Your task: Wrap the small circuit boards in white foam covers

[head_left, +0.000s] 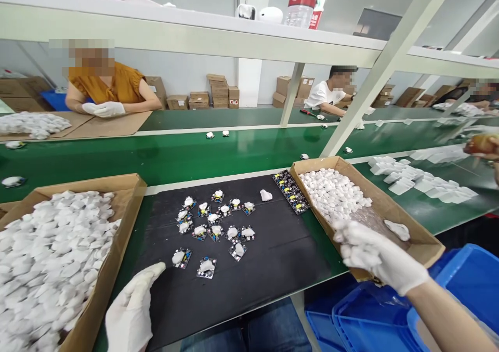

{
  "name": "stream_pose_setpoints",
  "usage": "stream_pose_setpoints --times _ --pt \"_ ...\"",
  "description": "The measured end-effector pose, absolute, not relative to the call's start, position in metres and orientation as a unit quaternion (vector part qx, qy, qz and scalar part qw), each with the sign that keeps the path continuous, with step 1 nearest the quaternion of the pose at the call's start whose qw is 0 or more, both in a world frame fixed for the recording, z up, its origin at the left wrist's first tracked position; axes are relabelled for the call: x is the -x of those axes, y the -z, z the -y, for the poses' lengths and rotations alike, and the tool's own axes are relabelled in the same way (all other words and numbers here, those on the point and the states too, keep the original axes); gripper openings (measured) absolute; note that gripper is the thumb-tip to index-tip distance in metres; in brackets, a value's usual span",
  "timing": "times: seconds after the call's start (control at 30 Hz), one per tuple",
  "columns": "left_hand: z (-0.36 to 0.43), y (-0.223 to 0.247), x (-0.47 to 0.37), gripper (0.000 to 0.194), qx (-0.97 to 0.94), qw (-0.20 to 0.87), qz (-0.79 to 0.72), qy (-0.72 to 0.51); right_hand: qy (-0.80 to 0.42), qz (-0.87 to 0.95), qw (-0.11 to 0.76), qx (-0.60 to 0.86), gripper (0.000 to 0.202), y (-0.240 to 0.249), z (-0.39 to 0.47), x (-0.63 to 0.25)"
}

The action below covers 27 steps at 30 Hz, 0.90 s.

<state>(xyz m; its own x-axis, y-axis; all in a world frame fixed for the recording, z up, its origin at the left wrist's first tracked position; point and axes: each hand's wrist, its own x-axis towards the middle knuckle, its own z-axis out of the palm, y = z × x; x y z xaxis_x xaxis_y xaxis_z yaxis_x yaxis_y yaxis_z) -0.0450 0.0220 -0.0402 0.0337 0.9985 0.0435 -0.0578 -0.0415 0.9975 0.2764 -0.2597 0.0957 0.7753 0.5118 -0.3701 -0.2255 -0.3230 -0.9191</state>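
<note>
- Ref: clock face centred on black mat, 12 = far side.
- R hand (white glove): approx. 3 o'clock, over near edge of R box; fingers closed round several white lumps.
- L hand (white glove): approx. 8 o'clock, at mat's near L corner; fingertips near the closest small boards. Fingers tog.; can't tell if grip open or closed.
- Small bds: grouped mostly 9 to 12 o'clock on mat, each w/ white lump on top.
- Loose lump: approx. 1 o'clock, on mat.
- Bd panel: 1–2 o'clock, beside R box.
- L box: 9 o'clock, heaped w/ white pcs.
- Green belt: 12 o'clock, beyond mat.
</note>
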Motion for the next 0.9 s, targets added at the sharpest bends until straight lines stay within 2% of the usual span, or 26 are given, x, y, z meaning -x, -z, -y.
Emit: stream_pose_setpoints --times 0.07,0.27,0.37,0.47,0.57,0.73,0.9 --pt "-0.023 0.041 0.044 0.027 -0.473 0.541 -0.466 -0.516 -0.38 0.127 0.513 0.759 0.03 -0.076 0.235 -0.259" --pt "-0.025 0.047 0.046 0.027 -0.472 0.548 -0.473 -0.503 -0.329 0.209 0.446 0.806 0.035 -0.024 0.167 -0.244" --pt "-0.024 0.048 0.048 0.028 -0.493 0.54 -0.472 -0.493 -0.26 0.252 0.447 0.818 0.036 -0.029 0.158 -0.256" --pt "-0.023 0.048 0.049 0.028 -0.506 0.534 -0.47 -0.488 -0.205 0.308 0.448 0.814 0.024 -0.038 0.163 -0.267" --pt "-0.024 0.049 0.049 0.026 -0.509 0.537 -0.47 -0.481 -0.224 0.328 0.459 0.795 0.023 -0.041 0.171 -0.266" --pt "-0.026 0.05 0.049 0.025 -0.509 0.546 -0.472 -0.47 -0.3 0.317 0.459 0.773 0.038 -0.036 0.168 -0.248" --pt "-0.025 0.049 0.049 0.027 -0.511 0.538 -0.479 -0.47 -0.32 0.271 0.418 0.806 0.03 -0.028 0.152 -0.242"
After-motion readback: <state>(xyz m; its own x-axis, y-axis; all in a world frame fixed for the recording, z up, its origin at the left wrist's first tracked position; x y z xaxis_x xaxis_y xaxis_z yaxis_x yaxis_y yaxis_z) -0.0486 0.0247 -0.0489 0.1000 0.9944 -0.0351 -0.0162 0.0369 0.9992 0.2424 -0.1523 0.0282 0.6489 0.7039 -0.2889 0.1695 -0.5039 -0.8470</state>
